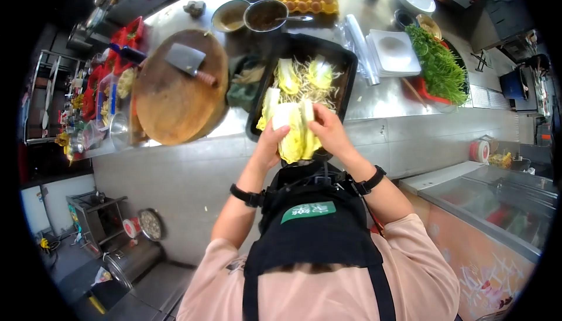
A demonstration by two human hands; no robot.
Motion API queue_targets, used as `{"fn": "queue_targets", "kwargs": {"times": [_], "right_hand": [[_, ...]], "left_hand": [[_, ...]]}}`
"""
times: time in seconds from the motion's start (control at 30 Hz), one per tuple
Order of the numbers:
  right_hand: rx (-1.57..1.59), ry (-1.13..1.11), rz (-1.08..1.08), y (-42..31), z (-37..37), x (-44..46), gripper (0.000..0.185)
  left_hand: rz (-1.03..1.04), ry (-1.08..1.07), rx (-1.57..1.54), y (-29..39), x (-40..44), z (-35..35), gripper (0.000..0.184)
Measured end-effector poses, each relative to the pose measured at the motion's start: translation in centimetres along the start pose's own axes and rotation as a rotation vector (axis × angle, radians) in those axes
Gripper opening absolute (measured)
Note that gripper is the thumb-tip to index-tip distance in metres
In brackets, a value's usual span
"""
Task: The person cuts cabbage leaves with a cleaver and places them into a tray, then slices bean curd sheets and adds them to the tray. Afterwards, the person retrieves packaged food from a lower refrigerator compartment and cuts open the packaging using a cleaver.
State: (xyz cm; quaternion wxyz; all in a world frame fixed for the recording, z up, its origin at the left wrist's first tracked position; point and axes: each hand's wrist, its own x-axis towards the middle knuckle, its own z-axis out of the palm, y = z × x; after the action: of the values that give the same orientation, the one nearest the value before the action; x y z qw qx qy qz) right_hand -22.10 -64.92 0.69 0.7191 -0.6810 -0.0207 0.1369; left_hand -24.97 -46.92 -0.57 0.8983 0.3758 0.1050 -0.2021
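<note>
**Plainly, cabbage leaves point(290, 135) were in a two-sided pinch**

From my distant seat I saw them over the six-o'clock end of a black tray point(349, 66); I could not tell whether they touched its floor. My left hand point(273, 144) pressed its thumb on the eight-o'clock side, its other fingers mostly hidden. My right hand point(329, 130) pinched a narrow leaf at three o'clock.

Toward twelve, bean sprouts point(306, 81) lay in the tray with more pale leaves point(321, 74). At ten from my grip stood a round wooden board point(175, 107), a cleaver point(185, 57) flat on it. Metal bowls point(285, 9) sat at eleven, a yellow egg tray point(329, 10) at twelve. Clear wrap point(362, 51) lay at one; stacked white dishes point(396, 53) and feathery greens point(438, 60) filled two.
</note>
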Motion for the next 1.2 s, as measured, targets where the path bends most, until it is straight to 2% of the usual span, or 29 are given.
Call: {"fn": "queue_targets", "kwargs": {"times": [0.03, 0.1, 0.2, 0.33, 0.4, 0.47, 0.5, 0.57, 0.6, 0.67, 0.7, 0.77, 0.87, 0.9, 0.93, 1.07, 1.2], "right_hand": [[0.006, -0.001, -0.003, 0.2, -0.5, 0.0, 0.035], [0.257, -0.038, 0.046, 0.5, -1.6, 0.2, 0.031], [0.230, 0.034, 0.106, 1.1, -3.2, 0.4, 0.030], [0.341, 0.094, 0.185, 0.9, -4.7, 4.4, 0.030], [0.353, 0.040, 0.194, 2.3, -5.8, 9.1, 0.036], [0.650, 0.141, 0.299, 2.7, -5.8, 12.7, 0.047], [0.651, 0.138, 0.303, 4.5, -5.9, 13.3, 0.047], [0.413, 0.212, 0.524, 7.7, -5.7, 15.1, 0.057], [0.252, 0.086, 0.437, 6.9, -5.5, 13.3, 0.063], [0.241, -0.021, 0.479, 8.2, -5.4, 11.9, 0.062], [0.137, -0.098, 0.388, 9.7, -5.8, 11.3, 0.058], [0.055, -0.098, 0.281, 9.6, -6.5, 9.7, 0.055], [0.143, -0.160, 0.167, 9.3, -8.2, 7.6, 0.048], [0.254, -0.098, 0.220, 8.3, -8.6, 6.4, 0.045], [0.166, -0.030, 0.247, 6.1, -8.4, 4.9, 0.043], [0.181, 0.040, 0.238, 6.2, -9.2, 0.5, 0.045], [0.022, 0.237, 0.294, 6.3, -6.9, -3.4, 0.044]], "left_hand": [[0.001, 0.002, 0.006, 0.0, 0.0, 0.2, 0.057], [0.034, -0.055, 0.014, 0.2, -0.1, 0.6, 0.063], [0.077, -0.047, -0.002, 0.8, -0.7, 1.2, 0.062], [0.058, 0.086, -0.015, -0.1, -1.3, -2.4, 0.058], [0.027, 0.019, 0.004, -0.6, -1.5, -4.6, 0.058], [0.015, 0.118, 0.005, -1.1, -2.3, -4.7, 0.059], [0.015, 0.123, 0.005, -1.4, -3.0, -4.4, 0.059], [0.022, 0.132, 0.008, -0.7, -3.8, -3.9, 0.059], [0.036, 0.138, 0.010, -0.4, -4.3, -4.2, 0.059], [0.084, 0.204, 0.061, -0.3, -6.0, -4.9, 0.059], [0.090, 0.246, 0.053, 0.1, -6.8, -5.5, 0.058], [0.112, 0.304, 0.068, 1.2, -8.2, -7.5, 0.056], [0.142, 0.411, 0.086, 4.8, -10.3, -10.5, 0.047], [0.131, 0.438, 0.071, 6.5, -10.7, -11.4, 0.048], [0.119, 0.455, 0.057, 8.4, -11.0, -12.5, 0.049], [0.222, 0.468, 0.061, 15.4, -11.2, -20.1, 0.049], [0.386, 0.644, 0.359, 23.0, -10.8, -29.6, 0.048]]}}
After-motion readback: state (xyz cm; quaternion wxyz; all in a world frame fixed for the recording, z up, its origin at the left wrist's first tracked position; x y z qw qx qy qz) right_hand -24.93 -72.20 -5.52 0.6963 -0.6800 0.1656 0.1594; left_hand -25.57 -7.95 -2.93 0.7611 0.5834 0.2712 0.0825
